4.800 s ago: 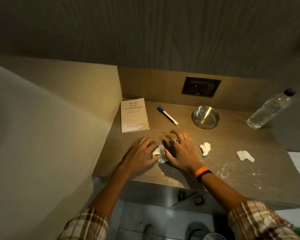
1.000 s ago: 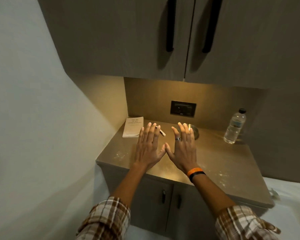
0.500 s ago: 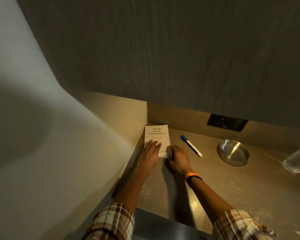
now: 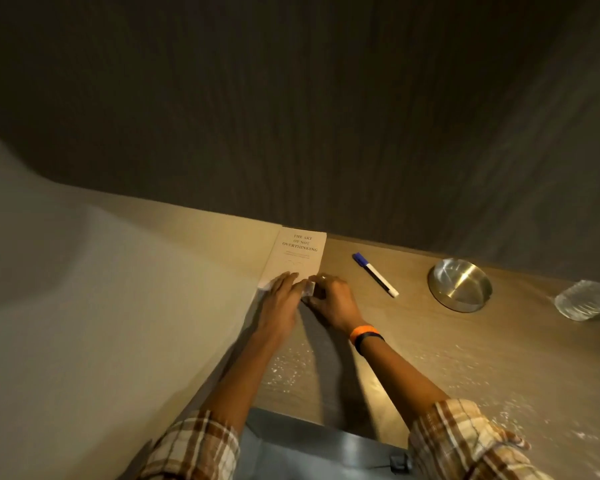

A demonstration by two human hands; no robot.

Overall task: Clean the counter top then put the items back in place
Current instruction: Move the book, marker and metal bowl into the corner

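A cream paperback book lies in the counter's far left corner, against the side wall. My left hand rests flat on its near left part, fingers stretched over the cover. My right hand curls its fingers around the book's near right corner. A blue-capped marker pen lies to the right of the book. Further right a steel bowl sits on the wooden counter top. White powder specks dot the counter below my arms and at the right front.
A clear plastic water bottle stands at the right edge of view. A dark upper cabinet hangs low over the counter's back. A pale side wall bounds the left. The grey lower cabinet shows at the front edge.
The paper scraps seen earlier are gone from the counter. My hands went from raised and spread above the counter down onto the book. The view has moved closer in.
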